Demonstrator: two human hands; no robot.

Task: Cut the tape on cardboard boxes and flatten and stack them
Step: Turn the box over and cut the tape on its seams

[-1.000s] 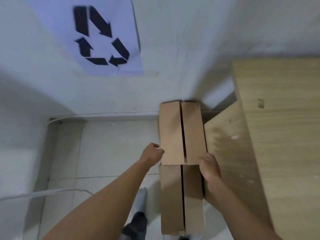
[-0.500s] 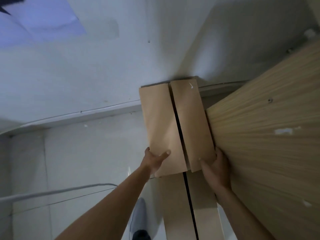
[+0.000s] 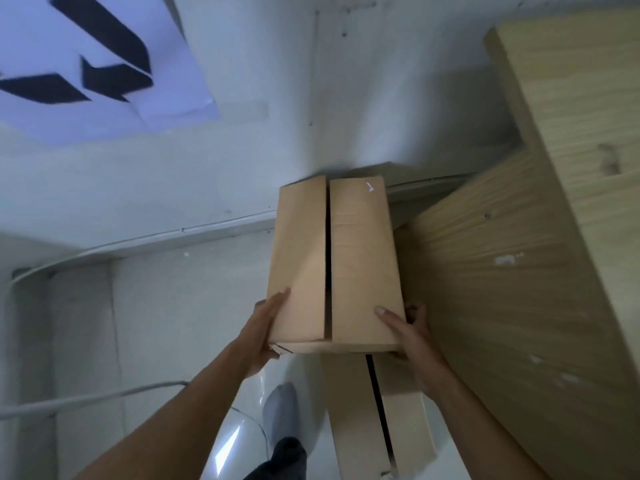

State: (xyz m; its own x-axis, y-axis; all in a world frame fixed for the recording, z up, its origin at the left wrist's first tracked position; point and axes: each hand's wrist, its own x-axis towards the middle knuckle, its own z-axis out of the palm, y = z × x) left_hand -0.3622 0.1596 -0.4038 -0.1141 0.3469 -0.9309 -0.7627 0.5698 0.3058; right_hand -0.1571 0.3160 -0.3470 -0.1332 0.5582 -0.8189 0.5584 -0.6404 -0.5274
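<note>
A paper sign (image 3: 104, 74) with black arrows is stuck on the white wall (image 3: 346, 98) at the far left. Lower down, a grey cable (image 3: 86, 398) is seen lying across the floor (image 3: 173, 306). The left hand (image 3: 261, 336) is wrapped round the near left corner of the flat cardboard box (image 3: 360, 265), with the thumb laid on top and the fingers tucked under. A foot (image 3: 280, 410) in a grey sock is seen on the floor just below that hand. The box is held up in the middle, between both hands, with its far end close to the wall. A dark gap is seen running down its middle. A second flat box (image 3: 349, 420) is seen lower down, partly hidden under the first. The right hand (image 3: 412, 341) is closed on the near right corner, thumb on top. A wooden panel (image 3: 502, 289) is seen just beside the boxes on the right.
</note>
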